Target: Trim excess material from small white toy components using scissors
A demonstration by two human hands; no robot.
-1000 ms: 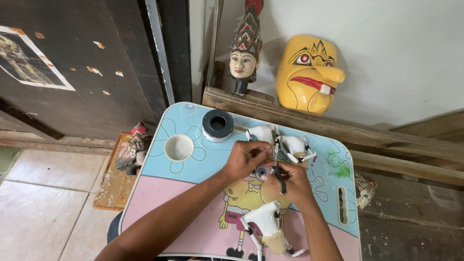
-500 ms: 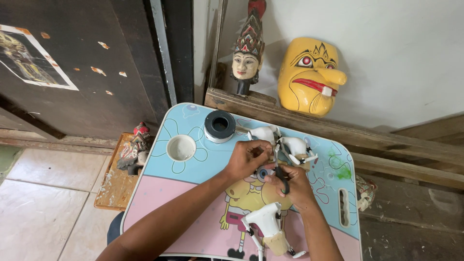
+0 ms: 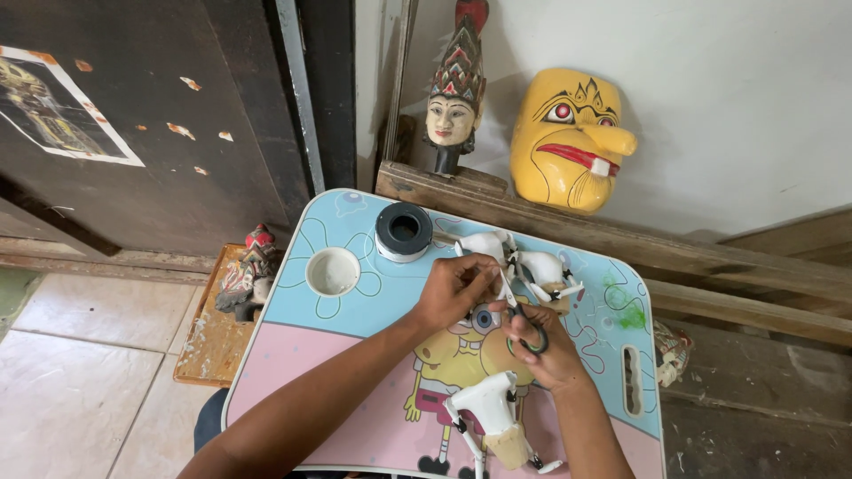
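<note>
Pinching something small, too hidden to identify, in the left hand mid-bench, beside two white puppet bodies. Gripping dark scissors in the right hand, fingers closed through the loops, blades up toward the left fingertips. Likely risks: nicking those fingertips with hands so close together, or knocking the roll of tape or the white cup with an elbow.
</note>
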